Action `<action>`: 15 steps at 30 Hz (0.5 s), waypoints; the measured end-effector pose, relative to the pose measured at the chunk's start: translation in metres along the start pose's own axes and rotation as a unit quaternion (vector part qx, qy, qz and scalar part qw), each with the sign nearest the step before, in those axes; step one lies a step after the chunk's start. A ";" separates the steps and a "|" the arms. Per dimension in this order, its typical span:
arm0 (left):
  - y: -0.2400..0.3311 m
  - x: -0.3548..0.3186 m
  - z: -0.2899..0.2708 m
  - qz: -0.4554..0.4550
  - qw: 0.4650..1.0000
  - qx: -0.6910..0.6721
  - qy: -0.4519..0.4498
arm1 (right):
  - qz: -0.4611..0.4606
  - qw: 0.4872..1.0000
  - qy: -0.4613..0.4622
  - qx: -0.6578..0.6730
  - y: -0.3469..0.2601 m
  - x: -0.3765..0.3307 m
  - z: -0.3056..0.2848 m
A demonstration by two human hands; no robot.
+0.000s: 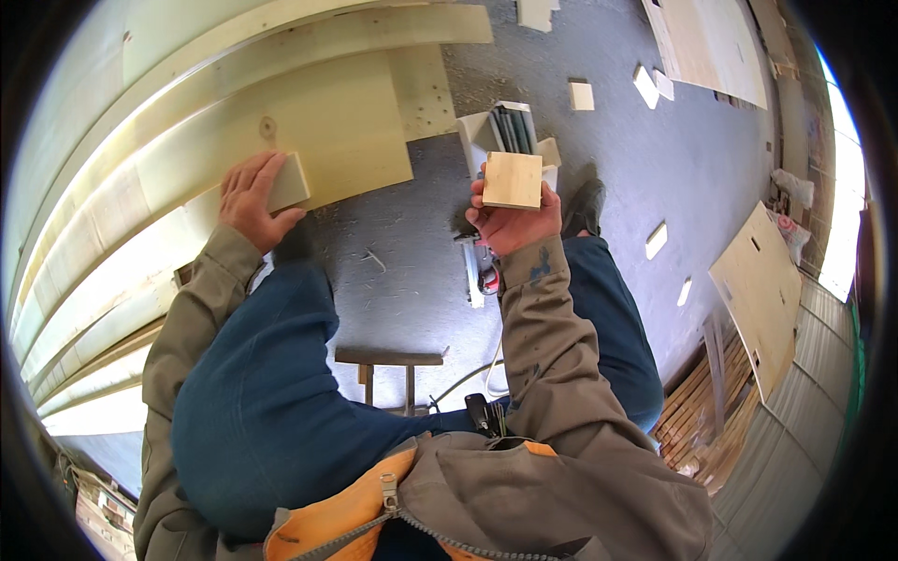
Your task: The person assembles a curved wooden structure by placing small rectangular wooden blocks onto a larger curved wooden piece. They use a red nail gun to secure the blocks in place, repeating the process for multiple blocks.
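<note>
At the edge of the stacked wooden boards (374, 140), my left hand (251, 199) grips a small pale wood block (292, 180), its fingers over the top and thumb at the near side. My right hand (520, 227) holds a square pale wood block (513, 178) face up, fingers and thumb around its edges. Just beyond the right hand stands an open white box (479, 140) with dark sheets (513, 126) upright in it. Beside my right sleeve a red and silver tool (488, 279) rests on the floor, partly hidden.
Loose wood blocks (581, 95) are scattered over the grey floor (608, 150), another block (657, 240) lying to the right. Plywood sheets (762, 299) and wood strips (706, 421) are at the right. A small wooden stool (388, 357) and a cable (458, 381) are between my legs.
</note>
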State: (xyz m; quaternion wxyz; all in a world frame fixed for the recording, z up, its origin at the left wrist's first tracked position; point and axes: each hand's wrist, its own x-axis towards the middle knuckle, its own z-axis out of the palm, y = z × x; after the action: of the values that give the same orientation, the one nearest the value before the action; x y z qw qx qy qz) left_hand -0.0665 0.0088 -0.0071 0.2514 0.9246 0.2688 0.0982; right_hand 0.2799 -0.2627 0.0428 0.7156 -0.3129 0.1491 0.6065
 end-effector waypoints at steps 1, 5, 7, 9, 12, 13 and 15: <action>0.000 0.000 -0.002 -0.003 1.000 -0.001 -0.003 | 0.007 1.000 -0.023 0.008 0.008 0.003 0.011; 0.003 -0.001 -0.007 -0.015 1.000 -0.021 0.011 | 0.048 0.998 -0.048 -0.011 0.031 0.017 0.031; 0.008 0.000 -0.010 -0.002 0.999 -0.025 0.044 | 0.044 0.998 -0.051 -0.019 0.041 0.024 0.038; 0.015 0.002 -0.019 0.032 0.995 -0.016 0.096 | 0.034 0.997 -0.058 -0.041 0.051 0.030 0.043; 0.034 0.013 -0.028 0.064 0.979 -0.191 0.043 | 0.024 0.993 -0.068 -0.094 0.067 0.040 0.046; 0.047 0.018 -0.032 0.060 0.961 -0.269 0.021 | 0.030 0.991 -0.062 -0.111 0.072 0.043 0.046; 0.064 0.029 -0.038 0.037 0.933 -0.356 -0.050 | 0.036 0.987 -0.054 -0.150 0.083 0.047 0.049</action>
State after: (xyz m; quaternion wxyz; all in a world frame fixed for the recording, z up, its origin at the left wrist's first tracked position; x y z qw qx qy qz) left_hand -0.0256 -0.0065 0.0595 0.5731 0.7876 0.1693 0.1498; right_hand 0.2027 -0.1900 0.0301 0.6455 -0.3777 0.0289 0.6632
